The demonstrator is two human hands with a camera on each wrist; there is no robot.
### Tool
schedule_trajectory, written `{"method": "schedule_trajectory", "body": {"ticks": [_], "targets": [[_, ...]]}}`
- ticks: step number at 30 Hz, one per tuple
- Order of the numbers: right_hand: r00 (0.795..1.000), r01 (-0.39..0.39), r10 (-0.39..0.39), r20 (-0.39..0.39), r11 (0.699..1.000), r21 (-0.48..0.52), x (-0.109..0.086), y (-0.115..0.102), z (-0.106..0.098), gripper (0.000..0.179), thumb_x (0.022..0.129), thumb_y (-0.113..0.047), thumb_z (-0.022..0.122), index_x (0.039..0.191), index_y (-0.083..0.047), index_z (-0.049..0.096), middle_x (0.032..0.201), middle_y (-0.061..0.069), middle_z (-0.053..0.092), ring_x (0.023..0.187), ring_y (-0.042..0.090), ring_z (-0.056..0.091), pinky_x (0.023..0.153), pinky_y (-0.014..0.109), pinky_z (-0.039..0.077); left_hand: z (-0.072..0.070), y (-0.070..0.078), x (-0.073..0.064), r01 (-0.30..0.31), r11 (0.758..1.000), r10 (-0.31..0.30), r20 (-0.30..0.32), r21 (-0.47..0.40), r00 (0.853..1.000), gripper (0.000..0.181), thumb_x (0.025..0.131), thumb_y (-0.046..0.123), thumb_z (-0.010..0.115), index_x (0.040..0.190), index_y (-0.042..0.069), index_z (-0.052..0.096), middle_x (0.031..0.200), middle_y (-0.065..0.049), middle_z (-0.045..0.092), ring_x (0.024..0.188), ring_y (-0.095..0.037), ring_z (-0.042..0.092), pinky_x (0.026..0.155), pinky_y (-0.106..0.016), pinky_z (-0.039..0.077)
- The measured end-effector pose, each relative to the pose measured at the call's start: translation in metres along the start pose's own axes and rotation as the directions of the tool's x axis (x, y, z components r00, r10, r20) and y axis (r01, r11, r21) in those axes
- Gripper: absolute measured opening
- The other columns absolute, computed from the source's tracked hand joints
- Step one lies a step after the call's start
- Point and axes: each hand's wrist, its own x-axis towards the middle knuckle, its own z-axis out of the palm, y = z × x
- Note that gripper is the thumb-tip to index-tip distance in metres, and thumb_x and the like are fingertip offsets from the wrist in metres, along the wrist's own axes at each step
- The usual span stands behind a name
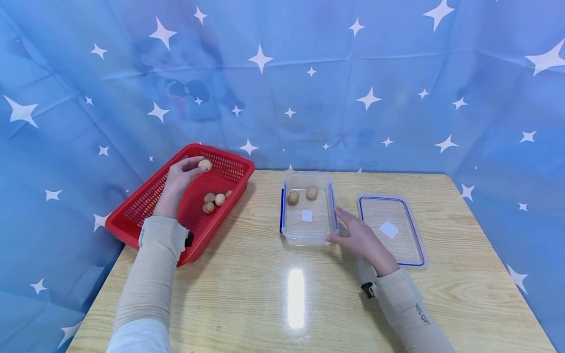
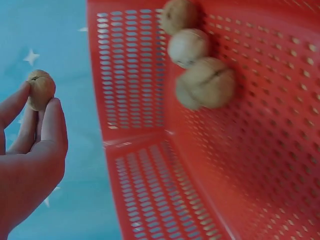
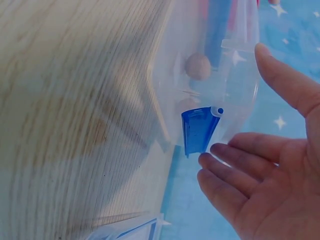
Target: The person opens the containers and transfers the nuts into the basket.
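Over the red plastic basket (image 1: 194, 230), my left hand (image 1: 178, 179) pinches a walnut (image 1: 205, 165) between thumb and fingertips; the left wrist view shows the same walnut (image 2: 42, 90). Several more walnuts (image 1: 209, 207) lie together on the basket's floor, and a paler one (image 1: 219, 199) is among them. A clear plastic container (image 1: 309, 228) with blue side clips stands at the middle, two walnuts (image 1: 311, 193) inside it. At its right side, my right hand (image 1: 355, 235) has its fingers extended, thumb and fingertips at the wall and corner; the right wrist view shows them by the blue clip (image 3: 199, 131).
A clear lid (image 1: 393, 245) with a blue seal lies flat on the wooden table (image 1: 247, 294), right of the container. A blue curtain (image 1: 282, 88) with white stars hangs behind the table and along its sides. The basket's raised rim surrounds the left hand's area.
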Motion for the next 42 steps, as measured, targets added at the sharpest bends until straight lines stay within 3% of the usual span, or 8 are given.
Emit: {"method": "schedule_trajectory", "body": {"ticks": [4, 10, 23, 28, 33, 37, 42], "targets": [[1.0, 0.004, -0.004, -0.002, 1.0, -0.008, 0.0, 0.0, 0.0, 0.09, 0.091, -0.042, 0.071, 0.155, 0.002, 0.025, 0.161, 0.026, 0.026, 0.147, 0.047, 0.028, 0.117, 0.063, 0.029, -0.002, -0.014, 0.005, 0.045, 0.999, -0.045, 0.025, 0.02, 0.999, 0.05, 0.1, 0.031, 0.061, 0.146, 0.016, 0.05, 0.15, -0.011, 0.045, 0.126, -0.02, 0.046, 0.108, -0.035, 0.047], [1.0, 0.009, -0.009, -0.002, 1.0, -0.007, 0.0, 0.0, -0.001, 0.091, 0.091, -0.042, 0.071, 0.155, 0.003, 0.026, 0.161, 0.026, 0.026, 0.146, 0.047, 0.028, 0.117, 0.063, 0.029, -0.004, -0.033, 0.012, 0.126, 0.991, -0.128, 0.046, 0.041, 0.991, 0.049, 0.1, 0.023, 0.06, 0.146, 0.01, 0.049, 0.152, -0.015, 0.043, 0.13, -0.03, 0.047, 0.114, -0.048, 0.042], [1.0, -0.003, 0.003, 0.004, 1.0, -0.003, -0.001, 0.0, -0.001, 0.09, 0.091, -0.041, 0.071, 0.155, 0.002, 0.025, 0.161, 0.026, 0.026, 0.147, 0.047, 0.027, 0.117, 0.063, 0.029, -0.006, -0.046, 0.008, 0.21, 0.954, -0.228, 0.063, 0.212, 0.972, 0.051, 0.097, 0.019, 0.063, 0.145, 0.007, 0.049, 0.148, -0.021, 0.043, 0.133, -0.036, 0.037, 0.113, -0.053, 0.041], [1.0, -0.003, 0.003, 0.003, 1.0, -0.005, -0.001, -0.001, -0.001, 0.089, 0.092, -0.04, 0.071, 0.156, 0.001, 0.025, 0.161, 0.025, 0.026, 0.147, 0.047, 0.027, 0.117, 0.063, 0.029, -0.008, -0.052, 0.008, 0.28, 0.937, -0.303, 0.089, 0.211, 0.949, 0.055, 0.095, 0.017, 0.066, 0.146, 0.01, 0.046, 0.152, -0.019, 0.038, 0.139, -0.037, 0.033, 0.113, -0.055, 0.043], [1.0, -0.001, 0.001, 0.001, 1.0, -0.005, 0.0, -0.002, -0.001, 0.089, 0.091, -0.04, 0.071, 0.155, 0.001, 0.026, 0.161, 0.025, 0.026, 0.147, 0.047, 0.027, 0.117, 0.063, 0.029, -0.009, -0.056, 0.005, 0.37, 0.916, -0.388, 0.106, 0.155, 0.916, 0.064, 0.089, 0.02, 0.072, 0.146, 0.013, 0.042, 0.152, -0.016, 0.036, 0.139, -0.036, 0.034, 0.106, -0.052, 0.049], [1.0, -0.002, 0.002, 0.001, 1.0, -0.003, 0.0, -0.001, -0.001, 0.089, 0.091, -0.04, 0.071, 0.156, 0.001, 0.025, 0.161, 0.025, 0.026, 0.147, 0.047, 0.027, 0.117, 0.063, 0.029, -0.008, -0.058, 0.005, 0.373, 0.914, -0.393, 0.119, 0.161, 0.912, 0.063, 0.088, 0.023, 0.074, 0.143, 0.013, 0.045, 0.145, -0.013, 0.042, 0.134, -0.033, 0.039, 0.101, -0.05, 0.053], [1.0, -0.004, 0.004, -0.001, 1.0, -0.002, 0.0, -0.001, -0.001, 0.089, 0.091, -0.041, 0.071, 0.156, 0.001, 0.025, 0.161, 0.025, 0.026, 0.147, 0.047, 0.027, 0.117, 0.063, 0.029, -0.006, -0.063, 0.006, 0.329, 0.928, -0.354, 0.139, 0.178, 0.925, 0.061, 0.088, 0.023, 0.074, 0.142, 0.012, 0.047, 0.143, -0.013, 0.044, 0.131, -0.033, 0.041, 0.097, -0.047, 0.056]]}}
